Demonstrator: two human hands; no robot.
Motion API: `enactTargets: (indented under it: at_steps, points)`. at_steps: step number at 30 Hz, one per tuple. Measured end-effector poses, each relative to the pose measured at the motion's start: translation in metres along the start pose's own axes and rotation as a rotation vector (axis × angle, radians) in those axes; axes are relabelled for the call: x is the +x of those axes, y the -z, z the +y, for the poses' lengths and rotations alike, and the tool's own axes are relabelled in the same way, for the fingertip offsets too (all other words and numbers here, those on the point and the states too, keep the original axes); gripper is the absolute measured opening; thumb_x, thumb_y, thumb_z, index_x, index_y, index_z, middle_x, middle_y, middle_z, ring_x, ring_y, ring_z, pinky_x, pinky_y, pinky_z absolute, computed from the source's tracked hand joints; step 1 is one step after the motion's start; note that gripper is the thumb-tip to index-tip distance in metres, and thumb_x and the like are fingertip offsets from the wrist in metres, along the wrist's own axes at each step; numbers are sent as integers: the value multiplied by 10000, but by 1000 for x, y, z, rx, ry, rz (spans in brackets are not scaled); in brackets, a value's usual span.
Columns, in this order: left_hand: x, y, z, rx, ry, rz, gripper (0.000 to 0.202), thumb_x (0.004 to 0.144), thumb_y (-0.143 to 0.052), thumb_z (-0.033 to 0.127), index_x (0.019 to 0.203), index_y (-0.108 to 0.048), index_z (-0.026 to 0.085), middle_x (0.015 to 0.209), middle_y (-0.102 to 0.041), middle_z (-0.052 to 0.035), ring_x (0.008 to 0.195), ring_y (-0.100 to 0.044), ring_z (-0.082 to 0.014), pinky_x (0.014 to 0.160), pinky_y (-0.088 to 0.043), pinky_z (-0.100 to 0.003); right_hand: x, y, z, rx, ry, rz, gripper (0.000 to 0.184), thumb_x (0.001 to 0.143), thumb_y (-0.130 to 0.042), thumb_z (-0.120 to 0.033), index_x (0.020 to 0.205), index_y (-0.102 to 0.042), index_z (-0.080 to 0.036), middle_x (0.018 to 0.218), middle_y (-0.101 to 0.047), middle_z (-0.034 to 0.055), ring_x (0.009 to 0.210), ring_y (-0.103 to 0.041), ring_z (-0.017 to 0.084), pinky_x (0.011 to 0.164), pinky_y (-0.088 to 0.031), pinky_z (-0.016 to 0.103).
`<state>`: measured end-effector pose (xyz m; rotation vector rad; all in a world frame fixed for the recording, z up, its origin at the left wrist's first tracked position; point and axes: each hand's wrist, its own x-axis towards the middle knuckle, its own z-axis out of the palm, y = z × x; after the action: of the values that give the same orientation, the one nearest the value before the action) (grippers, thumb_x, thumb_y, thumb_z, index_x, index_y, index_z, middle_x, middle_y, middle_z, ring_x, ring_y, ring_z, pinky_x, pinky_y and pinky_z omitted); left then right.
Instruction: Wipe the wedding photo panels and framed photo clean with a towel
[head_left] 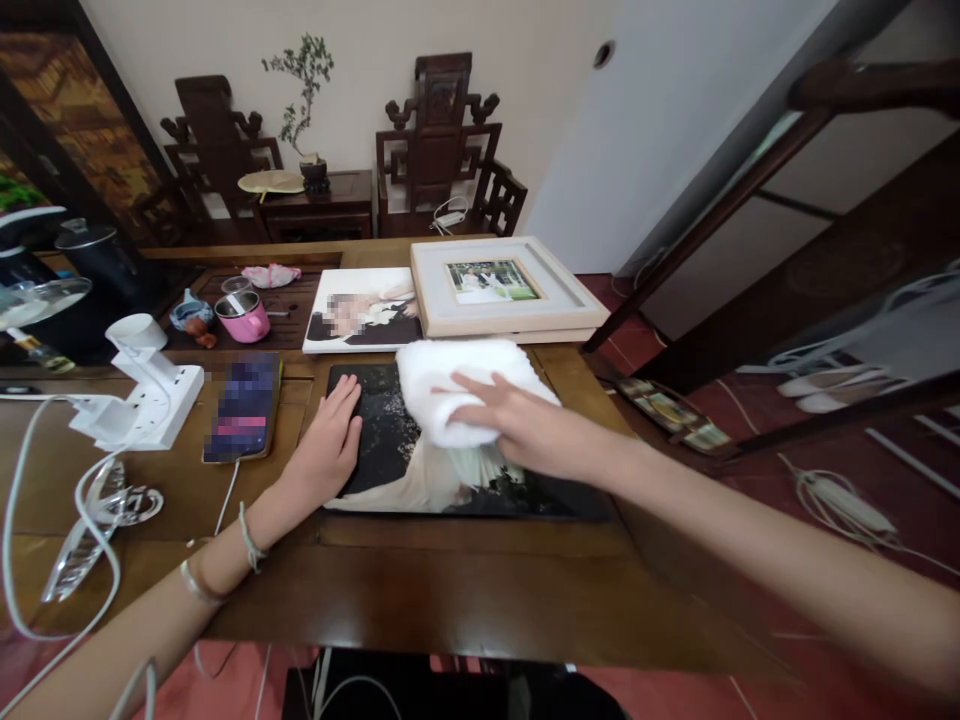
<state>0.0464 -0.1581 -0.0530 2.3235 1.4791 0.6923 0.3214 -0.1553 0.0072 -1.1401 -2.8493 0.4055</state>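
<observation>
Evidently, the wooden table [450,590] bears a dark photo panel [439,482], lying flat near its front edge. Left hand [330,440], open and holding nothing, rests at the panel's left side; light, steady pressure there should prevent sliding. Right hand [517,425] spreads over a white cloth [480,357] on the panel; any pinch cannot be confirmed. Flat, even strokes seem advisable, clear of the framed photo [495,282] behind.

Near-side room on the tabletop [450,590], framed photo [495,283] at back, phone [244,405] at left
</observation>
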Motion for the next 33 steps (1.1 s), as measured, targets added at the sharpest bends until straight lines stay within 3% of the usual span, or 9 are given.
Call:
enactTargets:
  at_steps: [4, 9, 14, 17, 20, 23, 25, 28, 33]
  points:
    - [0, 0, 1, -9, 7, 11, 493, 965, -295, 275, 1405, -389, 74, 1522, -341, -178, 1447, -237, -248, 1164, -237, -496, 5, 1, 11, -46, -61, 18, 752, 571, -349, 159, 1205, -570, -180, 1518, -352, 143, 1423, -168, 308, 1108, -231, 628]
    - [1, -1, 1, -11, 13, 6, 490, 960, -297, 258, 1405, -386, 72, 1523, -339, -181, 1446, -239, -254, 1162, -233, -507, -39, -20, -44, -30, -23, -42, 735, 503, -363, 139, 1077, -649, -220, 1539, -311, 75, 1426, -132, 334, 1084, -177, 693]
    - [1, -1, 2, -2, 9, 5, 493, 962, -295, 253, 1407, -383, 59, 1521, -337, -191, 1448, -232, -254, 1165, -230, -500, -77, -13, -80, 100, 47, -181, 608, 506, -406, 71, 957, -676, -234, 1510, -366, 28, 1412, -204, 338, 1081, -219, 678]
    - [1, 0, 2, -1, 0, 0, 485, 965, -303, 260, 1412, -384, 90, 1529, -329, -175, 1447, -235, -255, 1161, -231, -513, -70, -2, -55, 111, 12, -119, 678, 505, -360, 96, 1005, -665, -245, 1512, -371, 11, 1417, -213, 279, 1115, -240, 608]
    - [1, 1, 1, -3, -9, 7, 474, 969, -306, 266, 1414, -388, 123, 1529, -338, -157, 1445, -242, -249, 1159, -238, -515, -46, 6, -5, 76, -53, -25, 676, 543, -344, 109, 1061, -642, -207, 1526, -354, 60, 1423, -164, 270, 1138, -229, 564]
    - [0, 1, 0, -1, -9, 8, 478, 975, -299, 275, 1416, -385, 112, 1526, -342, -161, 1445, -242, -248, 1160, -242, -505, -24, 12, 37, 34, -47, -17, 692, 584, -331, 115, 1139, -598, -200, 1409, -524, 83, 1420, -183, 248, 1129, -248, 575]
    - [0, 1, 0, -2, -5, 13, 482, 974, -302, 276, 1414, -384, 99, 1521, -347, -172, 1444, -245, -252, 1160, -243, -504, -19, 13, 46, 15, -69, -1, 691, 597, -330, 119, 1165, -584, -182, 1375, -553, 113, 1419, -188, 256, 1120, -253, 588]
    - [1, 0, 0, -10, -1, 19, 481, 969, -309, 270, 1410, -389, 93, 1516, -354, -178, 1443, -248, -256, 1160, -246, -503, -33, 7, 24, 8, -118, 2, 679, 583, -343, 125, 1139, -609, -160, 1468, -439, 141, 1422, -151, 284, 1126, -228, 589]
    - [1, -1, -1, 3, -2, 17, 485, 968, -298, 270, 1409, -386, 87, 1521, -344, -177, 1445, -241, -259, 1158, -244, -512, -81, -5, -46, 116, 21, -64, 586, 560, -389, 85, 969, -666, -231, 1485, -423, 21, 1419, -216, 281, 1126, -221, 600]
